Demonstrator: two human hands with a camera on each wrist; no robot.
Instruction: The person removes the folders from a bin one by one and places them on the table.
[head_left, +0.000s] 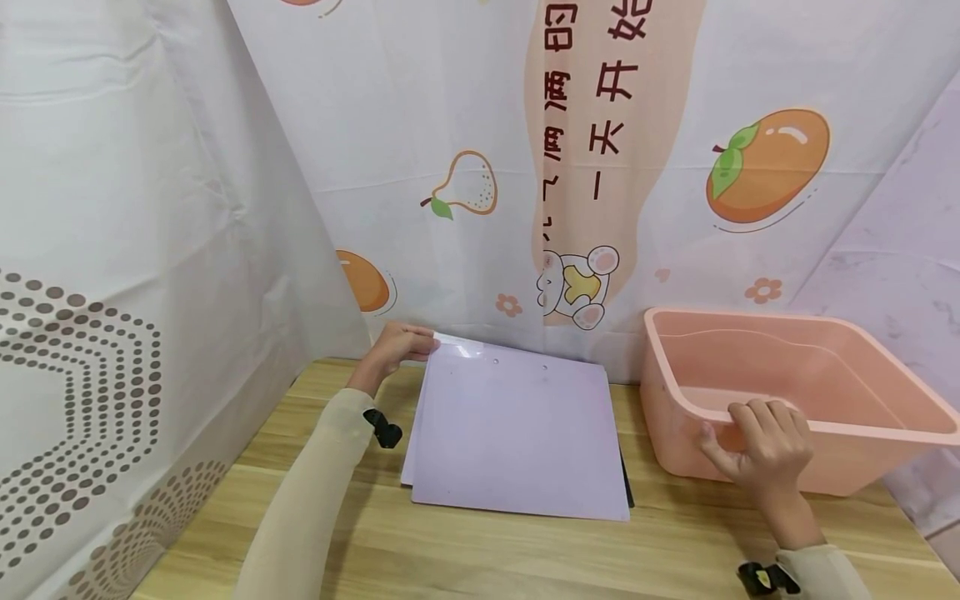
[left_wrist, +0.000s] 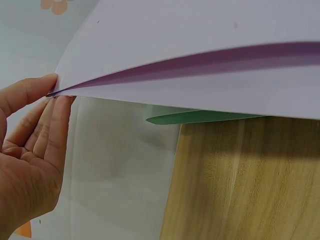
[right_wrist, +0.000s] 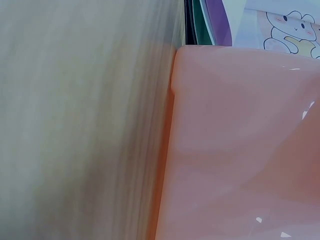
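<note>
Two thin lilac sheets point(head_left: 517, 433), like folder covers, lie overlapped in the middle of the head view, with small round holes near the top edge. My left hand point(head_left: 401, 346) pinches their upper left corner between thumb and fingers. In the left wrist view, the sheets point(left_wrist: 200, 82) bow apart away from the pinched corner, and a green sheet point(left_wrist: 200, 117) shows below them. A dark edge point(head_left: 627, 482) peeks out at their lower right. My right hand point(head_left: 768, 446) grips the near rim of a pink plastic bin point(head_left: 862, 458), fingers over the rim and thumb outside.
Wood-grain tabletop point(head_left: 465, 558) lies under everything. A printed cloth point(head_left: 450, 275) hangs right behind the sheets and bin, and a white dotted cloth point(head_left: 150, 208) stands at the left. In the right wrist view, purple, green and dark layers point(right_wrist: 202, 25) show past the bin's corner.
</note>
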